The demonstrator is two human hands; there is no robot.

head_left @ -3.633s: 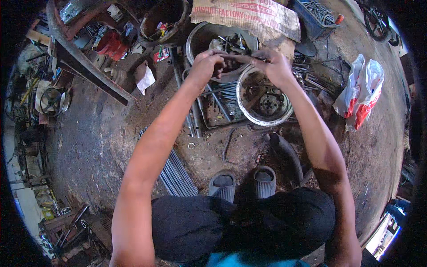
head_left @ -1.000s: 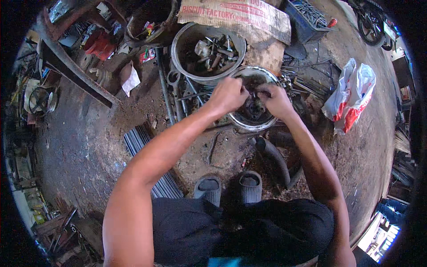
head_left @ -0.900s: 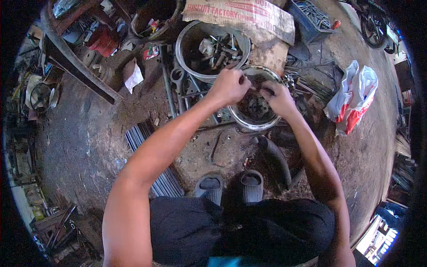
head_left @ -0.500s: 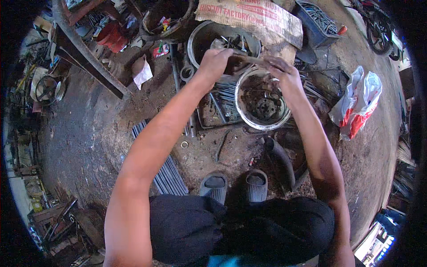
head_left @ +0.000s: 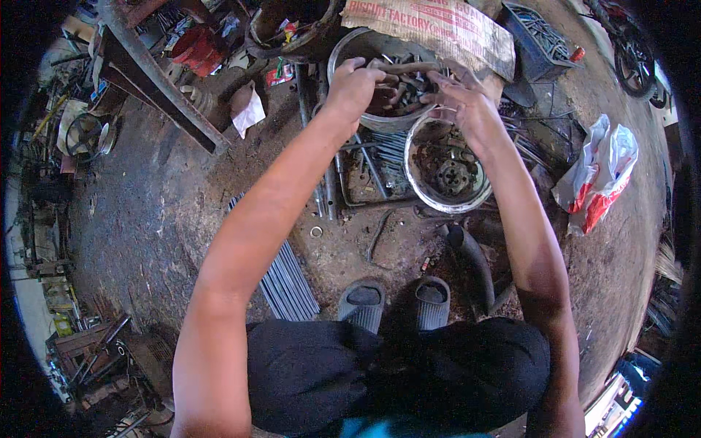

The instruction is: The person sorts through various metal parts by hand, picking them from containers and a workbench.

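Head view shows us a long, dark, rusty metal piece (head_left: 405, 68) held crosswise between our two hands, above the far rim of a shiny wheel rim (head_left: 447, 162) and in front of a round metal tub (head_left: 343, 55) full of scrap parts. Our left hand (head_left: 354, 82) is curled closed over the left end of the piece; our right hand (head_left: 467, 102) pinches the right end with its fingers (head_left: 442, 79) partly spread. The wheel rim lies flat on the dirt floor (head_left: 161, 212), with a hub showing inside it.

Just left of the rim we see a bundle of thin spokes (head_left: 383, 146) and a few dark bars on the ground. Behind the tub lies a printed sack (head_left: 431, 25), and beside it a dark plastic crate (head_left: 540, 44). To the right, well apart, sits a white and red plastic bag (head_left: 599, 171). Nearer to us, a stack of grey rods (head_left: 288, 281) lies on the floor beside our grey sandals (head_left: 398, 303), and a crumpled white paper (head_left: 250, 114) lies off to the left.
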